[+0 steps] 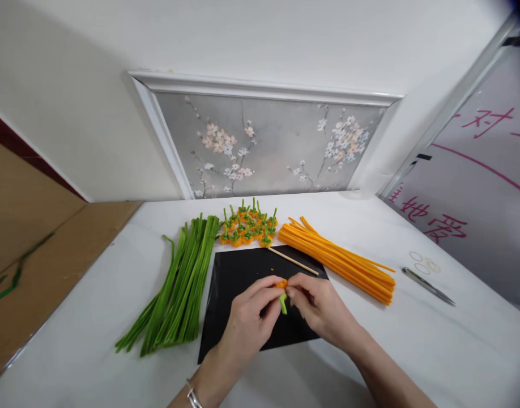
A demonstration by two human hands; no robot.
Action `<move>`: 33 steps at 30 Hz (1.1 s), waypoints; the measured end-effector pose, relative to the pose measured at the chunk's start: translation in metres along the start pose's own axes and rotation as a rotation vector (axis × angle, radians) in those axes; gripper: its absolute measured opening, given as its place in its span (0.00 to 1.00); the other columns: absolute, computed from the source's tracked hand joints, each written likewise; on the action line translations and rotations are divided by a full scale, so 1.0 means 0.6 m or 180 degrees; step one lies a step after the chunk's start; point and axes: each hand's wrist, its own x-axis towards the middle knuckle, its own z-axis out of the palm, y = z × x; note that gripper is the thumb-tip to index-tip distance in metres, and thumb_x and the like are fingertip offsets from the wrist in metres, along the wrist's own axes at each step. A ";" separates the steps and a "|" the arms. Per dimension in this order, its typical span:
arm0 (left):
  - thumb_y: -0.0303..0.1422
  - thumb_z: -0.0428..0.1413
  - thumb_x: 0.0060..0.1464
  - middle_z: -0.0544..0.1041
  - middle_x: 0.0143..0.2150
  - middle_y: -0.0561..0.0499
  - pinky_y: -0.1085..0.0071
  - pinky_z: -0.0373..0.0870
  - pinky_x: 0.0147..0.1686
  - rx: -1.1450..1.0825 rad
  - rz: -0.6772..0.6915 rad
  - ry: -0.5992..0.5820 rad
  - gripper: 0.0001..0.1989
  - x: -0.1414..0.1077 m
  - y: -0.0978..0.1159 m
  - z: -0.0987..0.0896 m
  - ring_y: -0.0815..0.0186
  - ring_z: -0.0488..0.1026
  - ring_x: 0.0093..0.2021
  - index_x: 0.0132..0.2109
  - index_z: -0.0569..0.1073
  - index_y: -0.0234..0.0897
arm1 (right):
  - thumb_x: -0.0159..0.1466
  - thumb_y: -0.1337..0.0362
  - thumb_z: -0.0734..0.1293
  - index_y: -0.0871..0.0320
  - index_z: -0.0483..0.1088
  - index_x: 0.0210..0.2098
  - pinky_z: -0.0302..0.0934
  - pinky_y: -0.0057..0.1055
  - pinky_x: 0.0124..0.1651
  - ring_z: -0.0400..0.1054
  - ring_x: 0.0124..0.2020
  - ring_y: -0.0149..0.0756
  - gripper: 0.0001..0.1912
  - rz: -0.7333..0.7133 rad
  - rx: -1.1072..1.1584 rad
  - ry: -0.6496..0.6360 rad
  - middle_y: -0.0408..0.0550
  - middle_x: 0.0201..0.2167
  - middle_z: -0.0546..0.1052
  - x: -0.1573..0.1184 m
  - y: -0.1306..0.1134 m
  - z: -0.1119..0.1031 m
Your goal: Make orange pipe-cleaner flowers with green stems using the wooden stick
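Above a black mat (238,272), my left hand (255,311) and my right hand (319,303) meet, fingertips pinched around a small orange fuzzy piece (281,284). A short green stem (283,304) hangs down from it between the hands. My fingers partly cover the piece. Beyond the mat stands a cluster of small orange pieces with green tops and stems (248,226). A thin wooden stick (294,262) lies across the mat's upper edge.
Green fuzzy stems (183,289) lie in a bundle at the left, orange ones (340,260) at the right. Tweezers (429,285) and several thin rings (423,263) are farther right. Cardboard (39,249) borders the white table (94,317) on the left.
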 end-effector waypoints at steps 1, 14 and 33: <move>0.20 0.54 0.54 0.80 0.43 0.46 0.71 0.76 0.44 -0.0127 -0.0246 -0.0041 0.11 0.002 0.002 0.000 0.64 0.78 0.42 0.39 0.78 0.37 | 0.69 0.67 0.55 0.57 0.68 0.35 0.56 0.26 0.28 0.64 0.26 0.31 0.11 -0.0310 -0.0370 0.0071 0.45 0.27 0.71 0.001 0.003 -0.002; 0.26 0.58 0.50 0.79 0.30 0.50 0.74 0.70 0.34 -0.1526 -0.1890 -0.0992 0.04 0.023 0.005 -0.024 0.67 0.74 0.31 0.32 0.78 0.33 | 0.68 0.74 0.55 0.57 0.71 0.36 0.59 0.30 0.38 0.64 0.32 0.33 0.14 -0.1817 -0.1367 -0.0332 0.47 0.32 0.75 0.022 0.021 -0.030; 0.23 0.56 0.52 0.81 0.40 0.47 0.73 0.74 0.41 -0.0601 -0.0944 -0.0488 0.08 0.017 0.006 -0.013 0.64 0.78 0.40 0.34 0.80 0.36 | 0.66 0.73 0.58 0.58 0.65 0.33 0.59 0.27 0.35 0.66 0.32 0.32 0.08 -0.0726 -0.0704 0.0034 0.46 0.31 0.71 0.009 0.003 -0.013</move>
